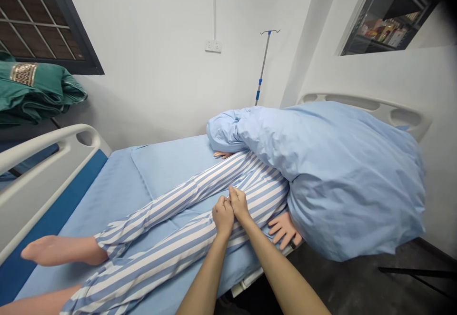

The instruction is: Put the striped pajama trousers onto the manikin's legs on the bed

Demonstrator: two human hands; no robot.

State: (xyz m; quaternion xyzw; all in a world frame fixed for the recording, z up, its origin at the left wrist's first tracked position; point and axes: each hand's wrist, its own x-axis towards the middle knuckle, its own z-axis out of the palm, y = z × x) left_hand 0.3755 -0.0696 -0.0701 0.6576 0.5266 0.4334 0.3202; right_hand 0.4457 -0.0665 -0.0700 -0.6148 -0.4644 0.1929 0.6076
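Observation:
My left hand (223, 216) and my right hand (239, 203) are both closed, side by side and touching, over the upper thigh of a care manikin. Under them are its blue-and-white striped trousers (200, 231); whether my fingers pinch the cloth or something small is hidden. The manikin lies on its back on a bed, one bare foot (64, 250) at the left. A light blue quilt (332, 162) is bunched over its upper body. One manikin hand (284, 229) pokes out below the quilt, right of my forearms; another (223, 154) shows at the far side.
The bed has a pale blue sheet (171, 155), a footboard (67, 162) at left and a headboard (385, 105) at right. Behind it stand a drip pole (263, 67) and a wall socket (213, 46). A green cloth bundle (39, 88) is beyond the footboard.

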